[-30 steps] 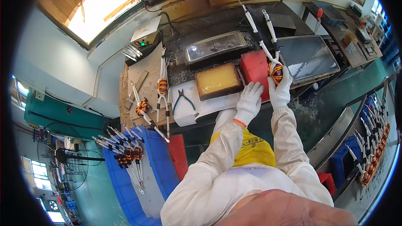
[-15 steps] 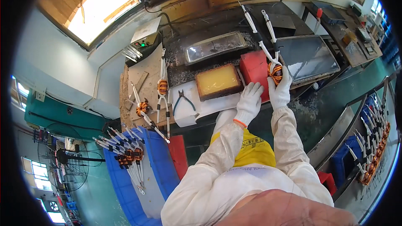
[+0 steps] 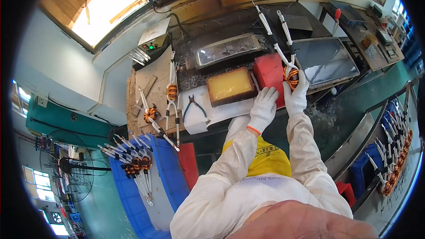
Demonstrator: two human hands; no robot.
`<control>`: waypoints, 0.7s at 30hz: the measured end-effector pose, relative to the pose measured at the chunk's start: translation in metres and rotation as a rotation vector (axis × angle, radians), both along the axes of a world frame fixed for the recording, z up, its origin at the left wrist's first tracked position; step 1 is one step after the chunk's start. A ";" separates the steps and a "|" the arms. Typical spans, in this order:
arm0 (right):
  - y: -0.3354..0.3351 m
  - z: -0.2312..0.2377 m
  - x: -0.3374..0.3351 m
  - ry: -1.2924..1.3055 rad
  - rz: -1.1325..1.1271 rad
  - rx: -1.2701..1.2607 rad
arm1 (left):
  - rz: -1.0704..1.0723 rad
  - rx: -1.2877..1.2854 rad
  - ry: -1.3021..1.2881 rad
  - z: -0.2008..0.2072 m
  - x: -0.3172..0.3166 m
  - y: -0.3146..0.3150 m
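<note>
My gloved right hand [image 3: 296, 94] is closed around a toroidal coil [image 3: 290, 79] wound with copper-coloured wire, beside a red block [image 3: 268, 71]. Two long white-sleeved leads [image 3: 280, 53] with black bands and metal lugs run from the coil toward the back of the bench. My gloved left hand [image 3: 264, 107] rests with its fingers stretched flat on the near side of the red block, holding nothing. Left of that block sits a dark-rimmed tray of yellowish material [image 3: 231, 86]. Green-handled cutters [image 3: 193, 107] lie on white paper near the front edge.
Two more coils [image 3: 172, 92] [image 3: 151, 115] with leads lie on the bench's left. Behind the yellow tray is a rectangular pot of shiny liquid [image 3: 228, 51]; a dark glossy tray [image 3: 327, 62] stands right. A blue bin [image 3: 126, 190] and a rack [image 3: 398, 150] hold several coils.
</note>
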State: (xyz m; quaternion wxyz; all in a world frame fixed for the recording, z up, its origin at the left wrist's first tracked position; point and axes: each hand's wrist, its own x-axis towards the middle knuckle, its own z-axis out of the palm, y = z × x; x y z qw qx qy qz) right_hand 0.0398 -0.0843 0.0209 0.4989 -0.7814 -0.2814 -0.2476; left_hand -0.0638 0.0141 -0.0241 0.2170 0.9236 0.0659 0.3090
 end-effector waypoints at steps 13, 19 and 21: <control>0.000 -0.002 0.000 -0.002 -0.007 -0.002 | -0.005 0.003 0.006 0.003 -0.002 0.000; 0.001 0.001 -0.002 0.016 -0.001 0.015 | 0.003 -0.011 0.014 0.001 -0.001 -0.001; 0.000 -0.001 0.000 0.020 -0.006 0.017 | 0.002 -0.005 -0.001 -0.001 -0.001 -0.001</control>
